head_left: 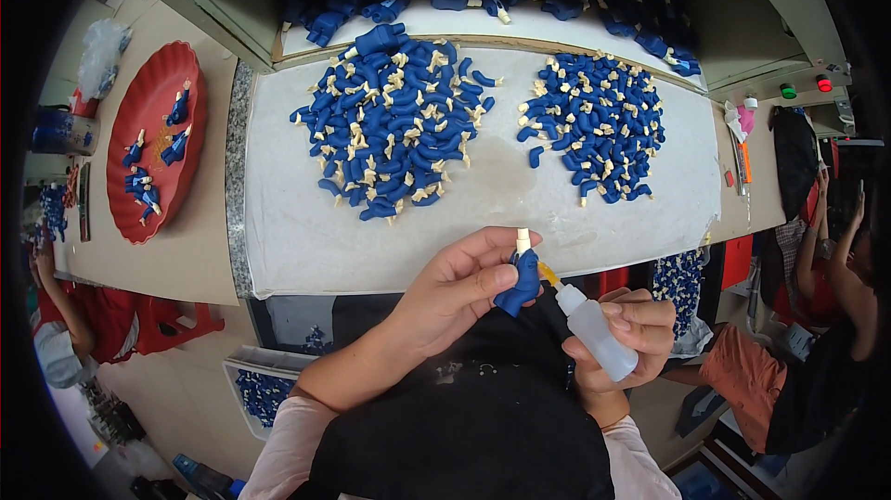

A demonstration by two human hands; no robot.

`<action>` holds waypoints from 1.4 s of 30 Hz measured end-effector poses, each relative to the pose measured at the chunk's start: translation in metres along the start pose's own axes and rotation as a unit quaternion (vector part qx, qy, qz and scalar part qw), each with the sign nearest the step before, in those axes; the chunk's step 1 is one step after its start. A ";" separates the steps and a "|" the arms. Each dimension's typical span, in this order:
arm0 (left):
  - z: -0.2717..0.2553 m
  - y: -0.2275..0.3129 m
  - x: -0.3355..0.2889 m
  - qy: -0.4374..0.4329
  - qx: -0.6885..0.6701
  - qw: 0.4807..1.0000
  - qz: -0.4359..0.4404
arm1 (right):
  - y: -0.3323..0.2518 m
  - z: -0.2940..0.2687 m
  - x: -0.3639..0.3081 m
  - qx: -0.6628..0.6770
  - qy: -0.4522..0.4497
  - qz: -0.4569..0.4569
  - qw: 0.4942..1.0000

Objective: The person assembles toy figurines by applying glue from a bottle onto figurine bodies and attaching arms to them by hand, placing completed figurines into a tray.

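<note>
Between the thumb and fingers of my left hand is a blue doll torso, held upright with its cream neck pointing up. My right hand grips a translucent white squeeze bottle. The bottle tilts toward the torso, and its amber nozzle tip is at the torso's right side; whether it touches I cannot tell. Beyond my hands, a large heap of blue doll arms with cream hands lies on the white-covered worktop. Right of it spreads a smaller heap of similar blue arms.
More blue parts fill a shelf behind the worktop. On the left, a red scalloped tray holds several blue figures. A white bin of blue pieces stands below left, another batch of blue pieces below right. Other people sit at both sides.
</note>
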State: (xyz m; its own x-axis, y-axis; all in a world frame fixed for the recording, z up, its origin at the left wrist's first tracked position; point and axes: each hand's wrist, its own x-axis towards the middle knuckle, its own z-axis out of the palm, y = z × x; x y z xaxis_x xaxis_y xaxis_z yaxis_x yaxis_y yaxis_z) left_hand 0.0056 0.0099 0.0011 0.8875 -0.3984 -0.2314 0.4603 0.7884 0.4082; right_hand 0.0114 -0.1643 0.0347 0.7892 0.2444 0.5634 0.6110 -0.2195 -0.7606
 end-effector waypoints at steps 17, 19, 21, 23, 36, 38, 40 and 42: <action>0.003 -0.002 -0.001 0.075 0.143 0.982 0.094 | -0.004 0.003 0.000 -0.049 -0.016 -0.018 0.999; 0.001 -0.001 -0.001 0.060 0.118 0.988 0.083 | -0.004 0.003 0.000 -0.048 -0.017 -0.015 0.999; 0.000 -0.002 0.001 0.056 0.121 0.987 0.087 | -0.004 0.002 0.000 -0.041 -0.024 -0.008 0.999; 0.000 -0.002 0.000 0.050 0.126 0.986 0.093 | -0.005 0.002 0.000 -0.037 -0.024 -0.008 0.999; 0.002 -0.002 0.001 0.023 0.137 0.988 0.063 | -0.004 0.002 0.001 -0.007 -0.016 0.017 1.000; 0.002 -0.002 0.001 0.022 0.133 0.989 0.056 | -0.005 0.001 0.001 -0.010 -0.015 0.020 1.000; 0.002 -0.003 0.001 0.023 0.136 0.989 0.053 | -0.006 0.002 0.001 -0.013 -0.015 0.023 1.000; 0.002 -0.002 0.001 0.023 0.124 0.991 0.042 | -0.006 0.002 0.002 -0.017 -0.010 0.031 0.999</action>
State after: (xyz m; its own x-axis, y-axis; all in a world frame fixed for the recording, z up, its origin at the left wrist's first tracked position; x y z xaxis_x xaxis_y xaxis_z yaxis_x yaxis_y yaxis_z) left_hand 0.0055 0.0066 0.0017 0.9240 -0.3093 -0.2250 0.3801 0.6768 0.6305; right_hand 0.0091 -0.1608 0.0396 0.8240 0.2476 0.5096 0.5636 -0.2668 -0.7817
